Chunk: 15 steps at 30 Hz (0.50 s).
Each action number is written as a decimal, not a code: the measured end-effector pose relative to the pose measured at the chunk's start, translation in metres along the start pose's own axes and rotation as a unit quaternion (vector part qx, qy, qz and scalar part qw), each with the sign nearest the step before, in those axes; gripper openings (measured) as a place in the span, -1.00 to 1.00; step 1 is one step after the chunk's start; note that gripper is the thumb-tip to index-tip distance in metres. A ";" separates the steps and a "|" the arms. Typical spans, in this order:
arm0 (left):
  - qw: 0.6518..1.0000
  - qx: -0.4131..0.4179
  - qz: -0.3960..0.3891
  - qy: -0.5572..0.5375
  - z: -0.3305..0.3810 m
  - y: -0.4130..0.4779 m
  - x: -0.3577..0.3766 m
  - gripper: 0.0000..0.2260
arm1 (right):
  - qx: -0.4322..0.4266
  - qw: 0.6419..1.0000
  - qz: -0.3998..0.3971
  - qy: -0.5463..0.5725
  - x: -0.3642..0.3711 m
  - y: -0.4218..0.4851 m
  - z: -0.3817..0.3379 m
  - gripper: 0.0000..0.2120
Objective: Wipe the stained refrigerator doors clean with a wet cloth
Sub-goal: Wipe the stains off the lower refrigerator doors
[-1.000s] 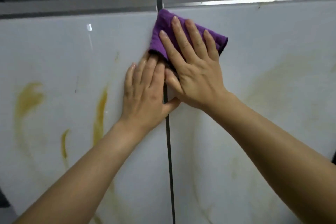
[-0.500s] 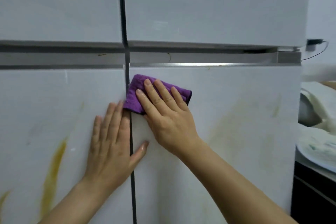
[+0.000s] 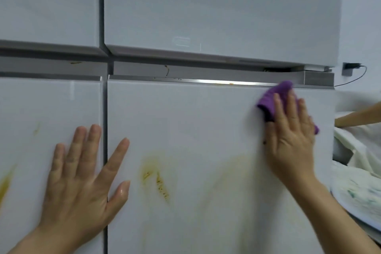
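Observation:
A white four-door refrigerator fills the view. Its lower right door (image 3: pixel 195 121) carries yellow-brown stains (image 3: pixel 158 181) near the middle and fainter smears to the right. The lower left door (image 3: pixel 41 105) has a yellow streak (image 3: pixel 5 183) at the far left. My right hand (image 3: pixel 290 136) presses a folded purple cloth (image 3: pixel 272 97) flat against the upper right corner of the lower right door, fingers straight. My left hand (image 3: pixel 82 179) lies flat with spread fingers across the gap between the two lower doors.
The two upper doors (image 3: pixel 206 10) are above a grey metal trim strip (image 3: pixel 206 72). Right of the refrigerator are white cloth or plastic (image 3: pixel 358 146), a pale plate-like object (image 3: pixel 358 198), another person's arm (image 3: pixel 360 117), and a black plug with cable (image 3: pixel 350 67) on the wall.
My right hand has slid the purple cloth from the centre gap rightward to the lower right door's top right corner. My left hand stays flat on the gap, fingers now spread wider.

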<state>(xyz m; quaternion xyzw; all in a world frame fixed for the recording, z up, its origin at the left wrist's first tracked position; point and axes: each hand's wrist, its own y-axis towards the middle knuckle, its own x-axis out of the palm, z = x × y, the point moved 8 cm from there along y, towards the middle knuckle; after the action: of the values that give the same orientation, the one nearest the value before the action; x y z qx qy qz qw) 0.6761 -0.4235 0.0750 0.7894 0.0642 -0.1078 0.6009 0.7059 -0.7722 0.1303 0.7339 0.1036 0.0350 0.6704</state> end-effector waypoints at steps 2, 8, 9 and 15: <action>1.000 -0.001 -0.002 0.002 -0.001 0.000 0.000 -0.45 | 0.079 0.997 0.007 0.008 -0.003 -0.007 0.047 -0.46; 1.000 -0.001 -0.011 -0.013 -0.002 0.000 -0.001 -0.45 | 0.289 0.952 -0.004 0.104 -0.006 -0.060 0.114 -0.41; 1.000 -0.003 -0.014 -0.017 -0.002 0.000 -0.001 -0.45 | 0.309 0.946 -0.010 0.098 -0.005 -0.072 0.111 -0.40; 0.998 0.001 -0.064 -0.028 -0.002 -0.001 0.001 -0.41 | 0.332 0.939 0.001 0.093 0.002 -0.081 0.034 -0.39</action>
<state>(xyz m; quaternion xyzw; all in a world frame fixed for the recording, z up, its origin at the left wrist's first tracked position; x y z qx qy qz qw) 0.6767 -0.4216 0.0740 0.7810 0.0979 -0.1683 0.5934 0.7054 -0.7983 0.0463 0.9083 0.1706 0.0678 0.3759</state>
